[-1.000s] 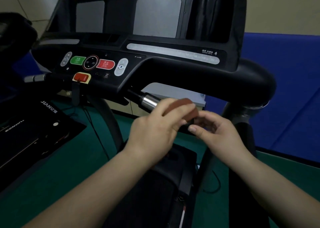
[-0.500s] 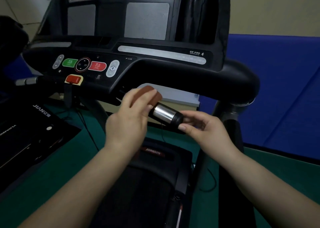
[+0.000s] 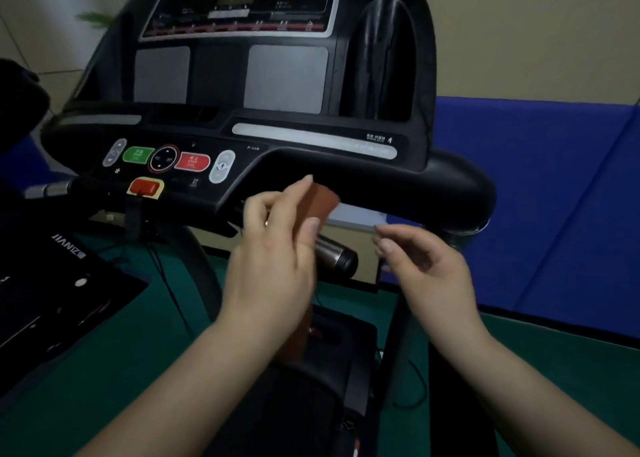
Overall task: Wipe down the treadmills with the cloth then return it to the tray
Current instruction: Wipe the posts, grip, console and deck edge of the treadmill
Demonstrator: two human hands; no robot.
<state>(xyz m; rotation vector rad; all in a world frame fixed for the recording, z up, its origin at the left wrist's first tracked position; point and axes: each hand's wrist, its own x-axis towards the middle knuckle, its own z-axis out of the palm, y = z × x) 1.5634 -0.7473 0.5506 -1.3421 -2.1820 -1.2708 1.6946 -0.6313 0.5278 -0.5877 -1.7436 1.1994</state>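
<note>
The cloth (image 3: 320, 202), a reddish-brown piece, is pinched in the left hand (image 3: 273, 266) between the thumb and the raised fingers, which are curled onto it just under the front edge of the treadmill (image 3: 311, 134) console. More of the same brown fabric shows hanging below the wrist. Just beside that hand the chrome grip sensor (image 3: 334, 254) sticks out on its black handlebar end, part hidden behind the palm; whether the cloth touches it cannot be told. The right hand (image 3: 426, 269) hovers a little to the right of the sensor, holding nothing, its fingers loosely bent with the fingertips drawn near each other.

The console is glossy black with 2 grey panels below a dark display, a pale strip along the shelf, a green button (image 3: 138, 154), a red stop button (image 3: 192, 161) and a red safety key (image 3: 145, 187) on a yellowish base. A second chrome grip (image 3: 48, 190) shows at the far left. The black motor cover (image 3: 332, 345) of the machine sits below the hands.

The floor (image 3: 131, 363) is dark green. Blue padded mats (image 3: 540, 196) stand against the beige wall (image 3: 533, 30) on the right. At left lies part of another black machine (image 3: 52, 304) with white lettering, and a bit of green plant (image 3: 95, 18) shows in the upper left corner. The room is dim.
</note>
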